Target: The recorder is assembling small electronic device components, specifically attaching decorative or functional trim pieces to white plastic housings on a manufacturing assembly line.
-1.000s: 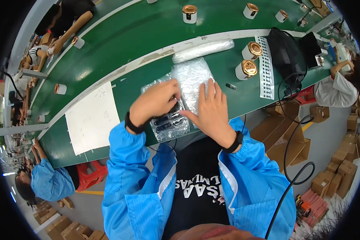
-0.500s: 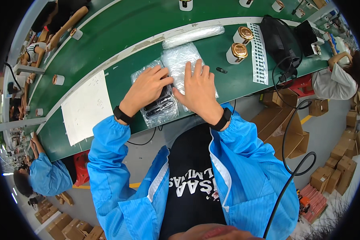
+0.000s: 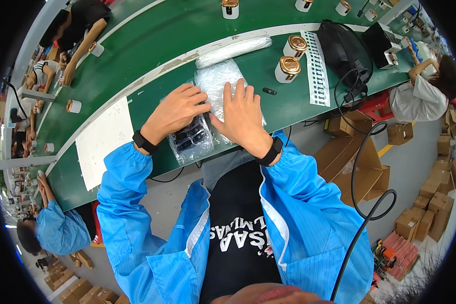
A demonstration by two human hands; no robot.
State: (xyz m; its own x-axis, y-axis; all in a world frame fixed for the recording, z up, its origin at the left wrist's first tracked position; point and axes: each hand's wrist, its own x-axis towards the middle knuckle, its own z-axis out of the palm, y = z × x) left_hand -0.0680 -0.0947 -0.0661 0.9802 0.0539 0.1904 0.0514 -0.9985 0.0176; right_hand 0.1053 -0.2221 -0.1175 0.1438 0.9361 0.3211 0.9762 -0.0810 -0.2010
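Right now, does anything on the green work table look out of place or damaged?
Perhaps two things: a small black oblong piece lies alone on the green work table, right of the right hand, while other dark pieces sit together in the clear plastic bag at the left hand. The long white rail also looks scuffed.

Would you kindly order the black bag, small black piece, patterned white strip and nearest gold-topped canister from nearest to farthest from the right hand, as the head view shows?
From the right hand:
1. Small black piece, just to its right.
2. Nearest gold-topped canister, ahead and to the right.
3. Patterned white strip, farther right.
4. Black bag, beyond the strip.
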